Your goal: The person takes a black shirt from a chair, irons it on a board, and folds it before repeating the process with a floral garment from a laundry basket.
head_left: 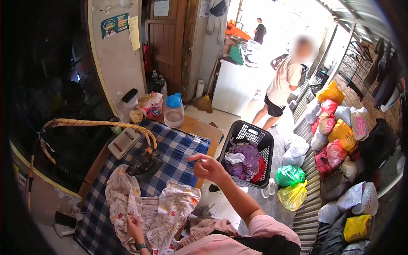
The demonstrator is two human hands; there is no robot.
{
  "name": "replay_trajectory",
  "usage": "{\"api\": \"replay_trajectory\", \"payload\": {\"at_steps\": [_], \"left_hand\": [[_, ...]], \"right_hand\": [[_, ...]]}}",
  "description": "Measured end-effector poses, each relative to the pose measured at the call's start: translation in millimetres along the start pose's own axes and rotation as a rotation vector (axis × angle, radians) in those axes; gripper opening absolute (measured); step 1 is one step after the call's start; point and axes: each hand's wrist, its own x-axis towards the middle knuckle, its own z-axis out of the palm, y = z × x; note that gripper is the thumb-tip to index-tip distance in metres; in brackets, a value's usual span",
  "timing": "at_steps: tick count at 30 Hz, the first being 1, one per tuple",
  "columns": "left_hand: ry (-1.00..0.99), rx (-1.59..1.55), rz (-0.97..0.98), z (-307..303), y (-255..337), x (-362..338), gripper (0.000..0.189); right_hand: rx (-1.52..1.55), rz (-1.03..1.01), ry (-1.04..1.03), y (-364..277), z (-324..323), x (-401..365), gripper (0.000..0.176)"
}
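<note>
A white garment with a red and yellow floral print (170, 208) lies spread and creased over the near end of the ironing table. My left hand (135, 227) is closed on a fold of it. In the air above the table's right edge is my right hand (208, 168), its index finger stretched out and the other fingers partly curled, with nothing in it. A dark iron (146, 166) rests beside the garment's upper edge, its yellow-wrapped cord (97, 123) arching to the left. Under them is a blue-and-white checked cloth (180, 142).
A black basket (266, 142) of purple and red clothes stands right of the table. A white box (124, 143) and a blue-lidded jar (174, 111) sit at the table's back. Several filled bags (342, 136) line the right side. A person (280, 85) stands beyond the basket.
</note>
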Motion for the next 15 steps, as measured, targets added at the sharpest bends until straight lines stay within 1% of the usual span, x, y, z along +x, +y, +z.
{"api": "replay_trajectory", "payload": {"at_steps": [1,2,3,5,6,7,8,9,11,12,14,15], "left_hand": [[-0.029,0.039,0.005,3.8,0.6,1.9,0.033],[-0.060,0.079,0.011,5.2,2.6,3.1,0.034],[-0.058,0.078,0.016,5.4,4.6,2.9,0.034],[-0.140,0.021,-0.138,4.7,12.4,2.7,0.035],[-0.140,0.021,-0.134,7.9,10.3,1.4,0.035],[-0.135,0.020,-0.018,12.8,4.7,-2.8,0.035],[-0.129,0.020,0.097,13.5,5.5,-5.5,0.035],[-0.126,0.021,0.097,12.6,5.5,-8.6,0.035],[-0.237,0.098,0.260,5.2,18.2,-14.6,0.033],[-0.229,0.093,0.264,7.3,16.7,-14.0,0.033],[-0.209,0.048,0.228,13.0,6.5,-16.5,0.029],[-0.206,0.043,0.235,15.9,2.1,-14.9,0.029]], "right_hand": [[0.011,-0.116,-0.134,-7.2,12.0,-5.1,0.041],[0.011,-0.116,-0.238,-12.2,25.1,-9.9,0.047],[-0.078,-0.088,-0.307,-16.5,39.9,-17.7,0.051],[-0.250,-0.064,-0.434,-27.0,77.0,-32.5,0.057],[-0.267,-0.140,-0.701,-22.0,82.8,-29.7,0.054],[-0.292,-0.153,-0.877,-23.3,99.6,-27.9,0.054],[-0.289,-0.184,-0.985,-24.9,118.0,-26.1,0.055],[-0.287,-0.185,-0.987,-23.6,125.9,-26.7,0.055],[-0.265,-0.167,-1.047,-17.9,134.6,-29.3,0.056],[-0.272,-0.167,-1.055,-14.4,132.3,-28.4,0.056],[-0.292,-0.040,-0.983,-5.7,120.7,-26.7,0.050],[-0.294,-0.002,-0.981,-3.3,116.9,-25.1,0.052]]}}
